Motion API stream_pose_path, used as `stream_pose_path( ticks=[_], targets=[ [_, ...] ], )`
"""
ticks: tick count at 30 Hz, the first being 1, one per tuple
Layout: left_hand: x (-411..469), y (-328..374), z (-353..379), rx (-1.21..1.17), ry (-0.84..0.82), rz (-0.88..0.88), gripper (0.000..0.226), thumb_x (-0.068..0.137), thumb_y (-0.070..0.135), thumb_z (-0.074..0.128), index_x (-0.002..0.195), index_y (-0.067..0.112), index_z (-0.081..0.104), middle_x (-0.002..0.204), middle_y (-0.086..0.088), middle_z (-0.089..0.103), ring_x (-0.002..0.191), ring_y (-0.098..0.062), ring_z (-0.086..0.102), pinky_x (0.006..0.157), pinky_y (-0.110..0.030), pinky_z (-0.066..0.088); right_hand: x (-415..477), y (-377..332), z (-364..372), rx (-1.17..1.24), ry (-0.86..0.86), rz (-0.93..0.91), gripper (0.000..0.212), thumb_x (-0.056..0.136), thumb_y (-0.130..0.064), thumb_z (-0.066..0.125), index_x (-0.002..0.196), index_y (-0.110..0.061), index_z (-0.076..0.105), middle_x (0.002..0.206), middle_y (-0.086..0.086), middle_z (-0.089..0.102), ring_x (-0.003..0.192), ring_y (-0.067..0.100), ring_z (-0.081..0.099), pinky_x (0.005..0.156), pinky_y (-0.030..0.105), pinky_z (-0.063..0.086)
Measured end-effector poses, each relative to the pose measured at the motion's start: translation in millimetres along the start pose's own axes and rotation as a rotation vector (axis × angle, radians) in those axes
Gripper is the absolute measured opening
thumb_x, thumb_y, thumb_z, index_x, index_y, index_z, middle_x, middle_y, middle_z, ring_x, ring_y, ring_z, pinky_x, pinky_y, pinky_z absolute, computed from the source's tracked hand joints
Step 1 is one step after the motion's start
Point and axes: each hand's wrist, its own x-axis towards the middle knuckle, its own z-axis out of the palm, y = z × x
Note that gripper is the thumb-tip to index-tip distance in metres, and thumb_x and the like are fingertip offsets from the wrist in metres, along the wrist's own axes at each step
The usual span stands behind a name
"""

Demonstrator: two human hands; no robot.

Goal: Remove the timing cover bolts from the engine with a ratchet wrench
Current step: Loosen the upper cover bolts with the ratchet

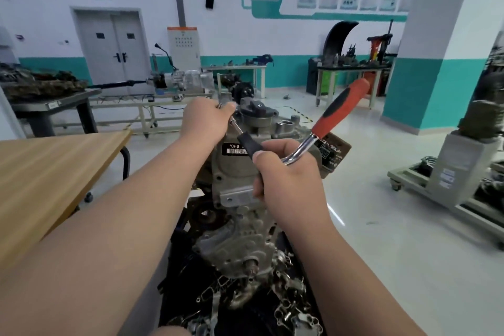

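Engine (237,226): stood upright at the centre of the view, with its grey timing cover (231,174) facing the person, just at 3 o'clock of a wooden tabletop (54,166).
Ratchet wrench (341,109): held above the cover. Its red-and-black handle stuck out free toward 1 o'clock from the right hand, and its head was hidden inside the fist.
Right hand (286,174): closed round the wrench's chrome shank. The same fist also seemed to hold a black-handled tool (247,144), which pointed toward 11 o'clock.
Left hand (206,121): at 12 o'clock on the engine, with fingers curled over the far end of that tool's thin chrome shaft.
Bolts: none could be made out clearly on the cover.
Handling, wrench: probably stiff steel with some weight. The polished shank looked slippery, and the rubbery red grip seemed the better place to hold it, out near the end for leverage.
Handling, bolts: probably small and easy to drop into the loose parts below the engine.
Risk: with two tools in one fist, either one could slip.
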Motion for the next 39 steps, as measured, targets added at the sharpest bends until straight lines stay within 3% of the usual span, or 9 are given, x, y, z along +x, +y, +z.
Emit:
stream_pose_path(
  ticks=[4, 6, 13, 18, 23, 26, 31, 39],
  targets=[
    [14, 5, 5, 0.047, -0.053, 0.025, 0.045, 0.089, 0.037, 0.063, 0.057, 0.006, 0.057, 0.049, -0.003, 0.045, 0.046, -0.018, 0.043, 0.044, -0.029, 0.025, 6, -6, 6, -0.034, 0.011, -0.011, 0.008, 0.082, -0.015, 0.053, 0.080, -0.008, 0.048, 0.061, 0.011, 0.049, 0.053, 0.015, 0.038, 0.040, 0.022, 0.033],
    [21, 3, 5, -0.015, -0.061, -0.014, 0.043, 0.087, 0.036, 0.065, 0.057, 0.008, 0.052, 0.051, -0.004, 0.044, 0.048, -0.021, 0.042, 0.046, -0.029, 0.027, 10, -7, 7, -0.008, 0.009, 0.002, 0.011, 0.082, -0.014, 0.053, 0.083, -0.004, 0.049, 0.059, 0.011, 0.049, 0.051, 0.015, 0.040, 0.041, 0.024, 0.035],
    [12, -49, 3, -0.284, -0.087, -0.269, 0.038, 0.089, 0.032, 0.062, 0.061, 0.014, 0.044, 0.048, -0.002, 0.037, 0.040, -0.020, 0.033, 0.046, -0.025, 0.027, 8, 7, 18, -0.044, -0.063, 0.059, 0.006, 0.083, -0.013, 0.054, 0.085, -0.017, 0.059, 0.046, 0.001, 0.056, 0.040, 0.008, 0.047, 0.039, 0.016, 0.039],
    [-2, -78, 19, -0.414, -0.174, -0.426, 0.034, 0.090, 0.029, 0.065, 0.066, 0.012, 0.047, 0.049, -0.005, 0.040, 0.036, -0.018, 0.034, 0.044, -0.023, 0.029, -1, 33, 35, -0.264, -0.066, 0.113, 0.015, 0.079, -0.027, 0.054, 0.093, -0.034, 0.053, 0.058, -0.004, 0.064, 0.046, 0.005, 0.054, 0.046, 0.022, 0.043],
    [-5, -80, 28, -0.477, -0.096, -0.383, 0.041, 0.091, 0.031, 0.063, 0.059, 0.016, 0.041, 0.042, 0.001, 0.036, 0.033, -0.018, 0.033, 0.037, -0.017, 0.025, -6, 48, 49, -0.398, -0.019, 0.047, 0.027, 0.069, -0.045, 0.049, 0.095, -0.040, 0.049, 0.060, -0.013, 0.062, 0.054, 0.007, 0.057, 0.056, 0.030, 0.043],
    [-3, -79, 29, -0.537, -0.081, -0.386, 0.041, 0.093, 0.026, 0.059, 0.057, 0.016, 0.040, 0.037, 0.004, 0.036, 0.026, -0.014, 0.031, 0.034, -0.013, 0.023, -6, 50, 56, -0.433, -0.010, 0.027, 0.027, 0.071, -0.046, 0.048, 0.098, -0.041, 0.047, 0.060, -0.021, 0.060, 0.058, 0.009, 0.057, 0.058, 0.030, 0.044],
    [-3, -83, 30, -0.579, -0.114, -0.437, 0.033, 0.092, 0.026, 0.059, 0.064, 0.015, 0.045, 0.048, -0.002, 0.040, 0.023, -0.012, 0.031, 0.036, -0.015, 0.027, 0, 49, 61, -0.438, 0.016, 0.036, 0.026, 0.071, -0.044, 0.047, 0.097, -0.039, 0.047, 0.055, -0.016, 0.057, 0.058, 0.012, 0.056, 0.059, 0.032, 0.045],
    [4, -89, 34, -0.775, -0.185, -0.617, 0.026, 0.090, 0.028, 0.066, 0.075, 0.015, 0.049, 0.059, -0.003, 0.042, 0.044, -0.015, 0.029, 0.035, -0.018, 0.026, 11, 44, 63, -0.459, 0.027, 0.034, 0.022, 0.070, -0.044, 0.048, 0.090, -0.036, 0.048, 0.063, -0.012, 0.061, 0.065, 0.014, 0.062, 0.062, 0.035, 0.051]
  ],
)
